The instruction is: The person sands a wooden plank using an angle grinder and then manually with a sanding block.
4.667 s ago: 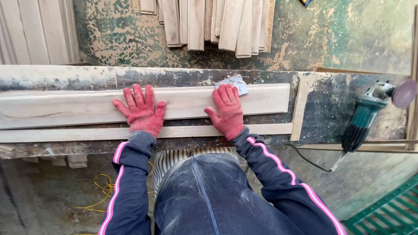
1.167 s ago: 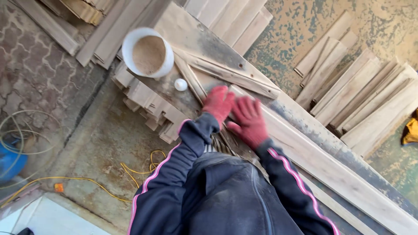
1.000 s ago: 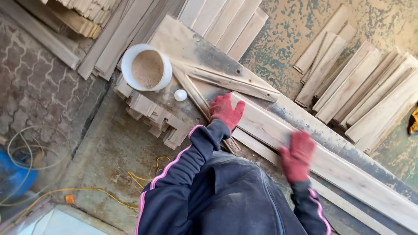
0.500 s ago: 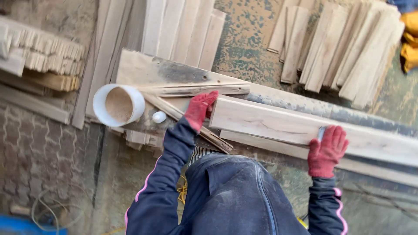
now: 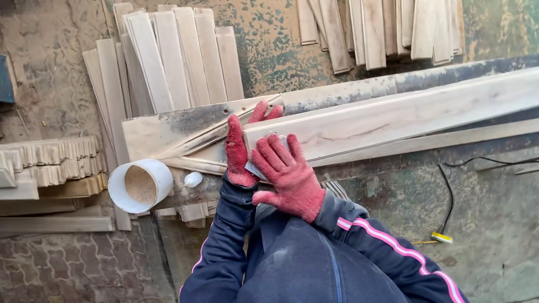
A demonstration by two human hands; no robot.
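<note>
1. Both hands are seen in red knitted gloves at the near end of a long pale plank (image 5: 393,115), which lies lengthwise on the counter (image 5: 168,126) and runs off toward the right edge of the view
2. The left hand (image 5: 238,148) is set against the plank's end, palm to the cut face, with the fingertips (image 5: 264,111) showing above the top edge; it is pressed flat rather than clenched, and nothing is gripped inside it
3. The right hand (image 5: 286,177) is laid on the plank just beside the left one, fingers spread and pointing away from the body; a small grey-white pad (image 5: 254,170) is held flat under it against the wood, only its corners showing
4. A narrower wooden strip (image 5: 449,137) is seen lying along the near side of the plank, touching it
5. A white cup of sawdust-coloured powder (image 5: 140,185) stands at the left end of the counter, tipped toward the camera, with a small white cap (image 5: 192,179) near it
6. Short boards (image 5: 179,62) are stacked on the floor beyond the counter at the left, and another row of boards (image 5: 382,28) lies at the top of the view
7. A bundle of thin slats (image 5: 50,163) rests at the far left
8. A black cable (image 5: 446,196) trails over the stained floor at the right, ending at a small yellow tag (image 5: 441,237)
9. Dark sleeves with pink stripes are worn by the person
</note>
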